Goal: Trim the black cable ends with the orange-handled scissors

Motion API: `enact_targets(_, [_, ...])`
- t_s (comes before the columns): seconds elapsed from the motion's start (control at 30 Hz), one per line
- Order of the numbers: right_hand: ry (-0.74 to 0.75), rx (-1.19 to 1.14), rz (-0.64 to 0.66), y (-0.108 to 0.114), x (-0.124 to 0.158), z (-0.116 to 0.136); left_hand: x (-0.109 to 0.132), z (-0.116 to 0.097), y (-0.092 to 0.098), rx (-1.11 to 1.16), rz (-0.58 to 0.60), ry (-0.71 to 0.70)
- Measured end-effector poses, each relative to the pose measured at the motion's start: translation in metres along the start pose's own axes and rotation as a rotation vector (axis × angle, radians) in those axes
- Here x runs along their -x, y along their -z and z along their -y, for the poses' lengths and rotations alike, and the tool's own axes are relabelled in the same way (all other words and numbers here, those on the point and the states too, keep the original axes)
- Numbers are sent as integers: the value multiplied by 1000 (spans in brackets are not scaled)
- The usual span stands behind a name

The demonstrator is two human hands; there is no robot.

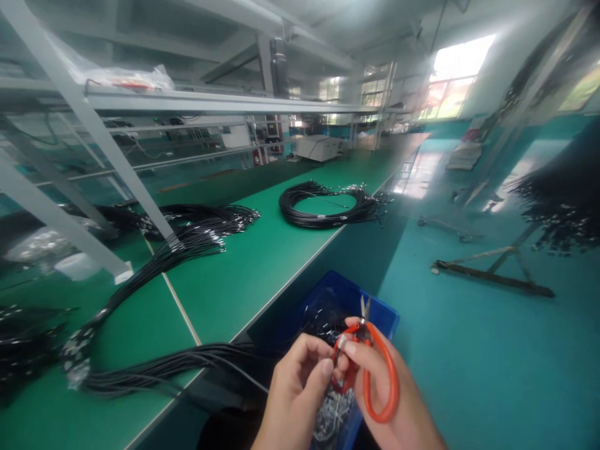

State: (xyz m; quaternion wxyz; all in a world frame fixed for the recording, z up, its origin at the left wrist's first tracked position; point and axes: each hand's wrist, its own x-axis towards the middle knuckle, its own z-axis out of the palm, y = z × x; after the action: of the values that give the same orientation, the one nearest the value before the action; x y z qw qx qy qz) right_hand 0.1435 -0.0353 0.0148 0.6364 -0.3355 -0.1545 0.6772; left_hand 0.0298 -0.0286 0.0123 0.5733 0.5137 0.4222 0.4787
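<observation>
My right hand (pixel 375 369) is closed around scissors (pixel 390 387) with red-orange looped handles. Their short metal blades (pixel 365 306) point up and away, slightly apart. Close beside it, my left hand (pixel 300 384) pinches thumb and forefinger together on what looks like the thin dark end of a cable, mostly hidden by the fingers. One cable (pixel 244 375) strays from a black cable bundle (pixel 154 375) on the table and runs behind my left hand. Both hands are above a blue bin (pixel 391 315) holding dark cable pieces and, lower down, clear or silvery scraps (pixel 330 412).
A coiled cable bundle (pixel 323 219) lies on the green table (pixel 234 275), near its right edge. More cable ends (pixel 225 222) spread beside the white shelf posts (pixel 135 181). Cables hang from a rack (pixel 497 275) on the right. A pale box (pixel 319 148) stands farther back.
</observation>
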Motion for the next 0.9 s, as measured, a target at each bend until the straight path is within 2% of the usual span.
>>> enact_targets(0.13, [0,53,1,-7,2,-5,-4,-10,-3,-100,-67,-79])
enact_targets(0.2, [29,100,13,-12,2,-6,-7,-15,-2,-138,-94,-59])
enact_targets(0.37, [17,79,72,-14,-1,-8,-15,-20,10,118,54,96])
enact_targets(0.5, [3,20,68,-8,-3,-12,-13,-16,17,219,48,111])
enact_targets(0.73, [-9,-11,108,-7,-3,-11,-15,-12,14,257,59,62])
enact_targets(0.83, [-17,-39,107,-8,-3,-9,-16,-11,19,149,-8,27])
enact_targets(0.9, [-23,-46,87,-9,-5,-8,-14,-12,22,-95,-115,-59])
